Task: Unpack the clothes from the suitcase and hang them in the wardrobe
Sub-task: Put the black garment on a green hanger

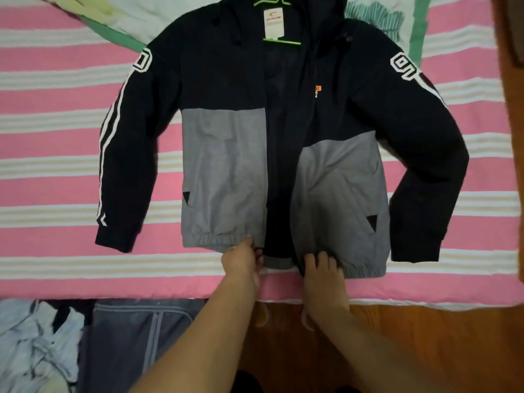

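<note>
Navy-grey jacket (226, 165) flat on striped bed (56, 137), green hanger (279, 41) inside; left hand (241, 258) and right hand (321, 268) each pinch open hem.

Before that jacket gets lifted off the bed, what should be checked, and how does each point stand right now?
1. Bright green plastic hanger inside the collar: ok.
2. Black and grey hooded jacket spread flat on the pink striped bedcover: ok.
3. Front zip closed: not ok, panels lie apart.
4. Left hand holds the hem: ok.
5. Right hand on the other hem edge: ok; grip cannot tell.
6. Hanger hook free: cannot tell, cut off.
</note>
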The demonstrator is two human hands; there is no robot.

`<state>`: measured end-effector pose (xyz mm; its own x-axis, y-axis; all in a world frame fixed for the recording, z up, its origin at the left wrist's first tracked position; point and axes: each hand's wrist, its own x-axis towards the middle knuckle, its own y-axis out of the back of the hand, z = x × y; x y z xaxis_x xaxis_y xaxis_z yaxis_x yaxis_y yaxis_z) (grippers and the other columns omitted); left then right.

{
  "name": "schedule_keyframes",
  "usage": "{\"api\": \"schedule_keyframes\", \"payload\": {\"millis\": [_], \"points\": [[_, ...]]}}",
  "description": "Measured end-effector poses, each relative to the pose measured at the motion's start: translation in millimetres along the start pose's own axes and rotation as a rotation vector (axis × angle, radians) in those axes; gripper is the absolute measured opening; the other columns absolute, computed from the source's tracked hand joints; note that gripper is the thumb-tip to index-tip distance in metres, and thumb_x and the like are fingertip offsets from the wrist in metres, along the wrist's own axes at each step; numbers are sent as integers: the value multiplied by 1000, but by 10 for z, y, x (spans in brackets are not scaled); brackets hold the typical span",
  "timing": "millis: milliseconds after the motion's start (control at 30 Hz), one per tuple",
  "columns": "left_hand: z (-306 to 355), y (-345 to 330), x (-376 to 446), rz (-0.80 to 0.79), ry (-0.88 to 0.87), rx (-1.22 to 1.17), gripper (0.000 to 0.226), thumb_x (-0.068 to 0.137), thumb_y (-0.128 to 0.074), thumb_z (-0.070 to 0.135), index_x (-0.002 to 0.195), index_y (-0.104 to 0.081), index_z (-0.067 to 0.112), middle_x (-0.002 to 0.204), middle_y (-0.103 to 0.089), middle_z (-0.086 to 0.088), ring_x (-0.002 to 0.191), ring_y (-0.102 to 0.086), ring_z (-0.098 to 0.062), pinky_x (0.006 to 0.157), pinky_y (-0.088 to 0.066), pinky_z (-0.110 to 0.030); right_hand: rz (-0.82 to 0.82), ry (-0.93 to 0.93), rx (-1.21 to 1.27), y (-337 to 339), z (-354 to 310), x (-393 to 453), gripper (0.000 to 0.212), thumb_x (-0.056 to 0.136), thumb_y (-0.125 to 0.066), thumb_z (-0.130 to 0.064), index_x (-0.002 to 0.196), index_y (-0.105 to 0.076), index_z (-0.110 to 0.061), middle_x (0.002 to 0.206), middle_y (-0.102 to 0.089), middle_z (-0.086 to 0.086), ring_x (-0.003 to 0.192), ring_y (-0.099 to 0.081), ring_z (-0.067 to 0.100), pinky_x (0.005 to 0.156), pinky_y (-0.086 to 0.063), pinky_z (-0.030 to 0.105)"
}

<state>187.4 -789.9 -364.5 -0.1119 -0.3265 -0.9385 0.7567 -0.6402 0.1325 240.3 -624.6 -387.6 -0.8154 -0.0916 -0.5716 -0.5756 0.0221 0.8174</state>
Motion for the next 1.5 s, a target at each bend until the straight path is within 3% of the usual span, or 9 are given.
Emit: {"api": "schedule_keyframes", "payload": {"millis": [133, 333, 500, 567, 633, 700, 1000, 1167, 1500], "points": [[-29, -29, -54, -105, 67, -86, 51, 103, -57, 11, 149, -38, 3, 139, -54, -20, 113, -58, -29, 97, -49, -35, 2, -54, 104, 227, 93, -201, 44, 83, -70, -11, 124, -54, -14, 119, -54, 10, 107, -55, 25, 89, -48, 29], [60, 231, -544, 137, -309, -134, 24, 100, -58, 4, 120, -45, 6, 118, -62, -25, 88, -74, -34, 69, -60, -35, 115, -77, 627, 829, 491, -625, 25, 95, -64, -13, 119, -67, -22, 95, -73, -2, 80, -69, 15, 70, -53, 27], [319, 384, -1359, -99, -555, -82, 80, 100, -51, -6, 158, -16, 36, 109, -65, -9, 86, -76, -29, 81, -62, -35, 126, 134, 969, 1593, 21, -937, 26, 94, -66, -9, 110, -64, -28, 89, -68, -24, 82, -64, -13, 71, -45, 4], [423, 486, -1570, -121, -565, 8, 61, 102, -48, -5, 155, -36, 23, 98, -67, -14, 80, -74, -26, 79, -62, -31, 83, 168, 1033, 1813, -150, -983, 28, 97, -61, -5, 120, -65, -19, 81, -73, -14, 73, -70, -2, 68, -52, 12], [530, 581, -1780, -174, -493, 55, 29, 104, -47, -1, 125, -64, 9, 98, -67, -20, 83, -75, -26, 79, -61, -30, 125, 210, 1001, 2035, -254, -1001, 28, 98, -58, -6, 125, -64, -12, 75, -74, -7, 65, -70, 6, 64, -56, 18], [603, 644, -2031, -248, -402, 22, 23, 105, -46, 1, 111, -67, 7, 109, -69, -25, 93, -75, -29, 84, -59, -34, 189, 234, 982, 2228, -298, -1031, 15, 98, -59, -9, 112, -64, -14, 69, -70, -10, 59, -68, 4, 59, -53, 19], [849, 554, -3056, -470, -347, -265, 21, 106, -40, -3, 116, -57, 2, 127, -60, -30, 102, -73, -30, 93, -57, -43, 691, 426, 675, 2750, -537, -1361, 11, 88, -71, -28, 85, -67, -19, 85, -63, -8, 78, -58, 12, 68, -51, 31], [951, 589, -3148, -527, -268, -352, 22, 102, -48, -3, 118, -61, 4, 121, -64, -25, 103, -68, -29, 82, -55, -34, 683, 532, 731, 2854, -666, -1368, 10, 87, -74, -18, 94, -65, -17, 118, -63, -8, 95, -64, 10, 78, -55, 30], [949, 644, -3174, -559, -190, -465, 21, 101, -50, -5, 117, -62, 3, 120, -65, -24, 105, -67, -28, 74, -60, -30, 827, 689, 664, 2870, -683, -1448, 16, 95, -62, -17, 101, -71, -5, 120, -67, 3, 103, -64, 9, 90, -51, 17]]}}
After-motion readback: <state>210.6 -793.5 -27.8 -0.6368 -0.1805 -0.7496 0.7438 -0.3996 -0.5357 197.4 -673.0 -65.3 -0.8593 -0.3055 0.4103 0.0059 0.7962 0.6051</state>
